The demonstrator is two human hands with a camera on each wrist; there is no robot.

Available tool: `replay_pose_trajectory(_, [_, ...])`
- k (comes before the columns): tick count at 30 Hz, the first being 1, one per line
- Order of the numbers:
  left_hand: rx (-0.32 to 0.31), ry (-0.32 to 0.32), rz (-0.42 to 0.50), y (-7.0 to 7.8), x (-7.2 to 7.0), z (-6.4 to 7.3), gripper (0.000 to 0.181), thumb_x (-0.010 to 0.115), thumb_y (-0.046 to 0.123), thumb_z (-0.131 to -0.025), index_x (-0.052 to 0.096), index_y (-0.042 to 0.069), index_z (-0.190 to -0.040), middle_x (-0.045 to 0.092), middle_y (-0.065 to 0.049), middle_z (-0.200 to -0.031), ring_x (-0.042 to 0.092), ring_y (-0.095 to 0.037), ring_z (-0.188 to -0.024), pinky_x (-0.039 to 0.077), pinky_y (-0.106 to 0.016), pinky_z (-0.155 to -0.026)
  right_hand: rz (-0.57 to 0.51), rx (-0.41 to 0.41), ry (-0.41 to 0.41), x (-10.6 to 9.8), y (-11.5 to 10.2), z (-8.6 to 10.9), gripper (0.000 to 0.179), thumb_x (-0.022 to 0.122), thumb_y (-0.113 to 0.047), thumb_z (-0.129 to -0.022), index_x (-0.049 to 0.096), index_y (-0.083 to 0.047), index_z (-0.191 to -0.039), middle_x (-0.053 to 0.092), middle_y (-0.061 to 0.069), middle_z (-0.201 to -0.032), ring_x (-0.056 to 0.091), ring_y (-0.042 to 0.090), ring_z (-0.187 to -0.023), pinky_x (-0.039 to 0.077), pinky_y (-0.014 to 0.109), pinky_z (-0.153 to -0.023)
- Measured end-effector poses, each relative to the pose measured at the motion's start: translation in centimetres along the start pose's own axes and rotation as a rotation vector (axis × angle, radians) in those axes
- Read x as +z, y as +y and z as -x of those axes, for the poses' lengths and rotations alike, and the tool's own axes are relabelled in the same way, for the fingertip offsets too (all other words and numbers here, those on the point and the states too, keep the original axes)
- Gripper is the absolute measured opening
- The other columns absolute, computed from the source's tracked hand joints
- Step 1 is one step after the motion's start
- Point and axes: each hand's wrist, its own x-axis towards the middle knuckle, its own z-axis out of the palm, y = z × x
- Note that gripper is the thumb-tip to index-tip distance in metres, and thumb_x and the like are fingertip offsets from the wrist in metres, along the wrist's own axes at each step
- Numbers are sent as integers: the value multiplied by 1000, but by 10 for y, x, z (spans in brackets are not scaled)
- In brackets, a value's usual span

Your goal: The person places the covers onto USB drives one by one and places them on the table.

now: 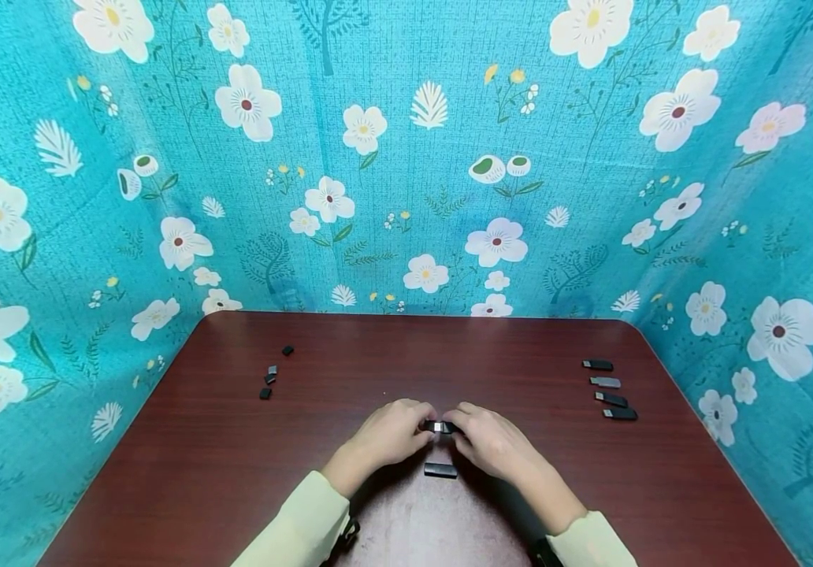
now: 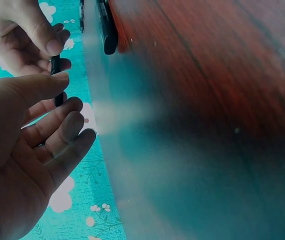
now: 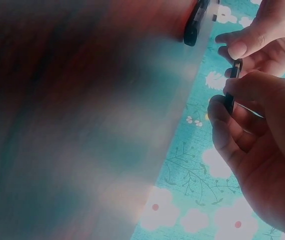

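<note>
Above the middle of the table, both hands meet at a small black USB flash drive (image 1: 447, 428), its metal plug showing between them. My right hand (image 1: 493, 441) pinches the drive's body between thumb and fingers. At the plug end, the left hand (image 1: 394, 433) pinches a small dark piece that looks like the drive's cap (image 1: 428, 426); fingers hide most of it. Whether cap and plug touch, I cannot tell. Both wrist views show the dark drive as a thin stick between the fingertips. Just nearer than the hands, another black flash drive (image 1: 440, 470) lies on the table, no plug showing.
Several uncapped flash drives, including a grey one (image 1: 605, 383), lie in a column on the right of the brown table (image 1: 222, 472). Several small caps (image 1: 265, 394) lie at the left. A blue flowered cloth (image 1: 392, 189) hangs behind and along both sides.
</note>
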Motion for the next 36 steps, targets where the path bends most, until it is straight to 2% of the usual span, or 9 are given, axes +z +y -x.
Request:
replay_pose_trajectory(9, [13,9,-28,1,2,-2,10,73,23,-94,70,17,-101,59,11,-83,50,-4,-75,44,-22,-66,-12,-4,-17,0,-3,-2,26,77,-4,-87,71,-6,-112,66,1,-98,63,11,-81,54,26,-67])
replay_pose_trajectory(15, [20,21,-15,1,3,-3,15,74,23,-94,71,13,-106,63,8,-87,52,-5,-77,47,-23,-68,8,-1,-12,0,-4,-4,26,77,-5,-87,70,-4,-112,66,3,-99,65,13,-84,56,28,-70])
replay_pose_trajectory(23, [28,32,-25,0,3,-2,13,73,23,-95,71,13,-103,65,8,-84,57,-4,-74,48,-23,-66,33,-22,19,2,-4,-5,24,77,-5,-86,70,-4,-109,66,2,-96,64,13,-83,55,29,-71])
replay_pose_trajectory(31, [91,83,-105,4,2,-4,13,74,21,-94,69,10,-97,69,2,-88,66,-11,-80,53,-27,-68,87,-34,78,0,-6,-5,23,77,-4,-84,73,-3,-107,69,3,-95,67,16,-88,57,31,-75])
replay_pose_trajectory(36, [108,98,-154,5,2,-5,11,74,19,-94,69,10,-97,70,1,-90,68,-13,-83,54,-27,-72,116,-40,99,0,-9,-6,23,78,-5,-84,73,-3,-107,71,4,-95,68,18,-89,58,32,-75])
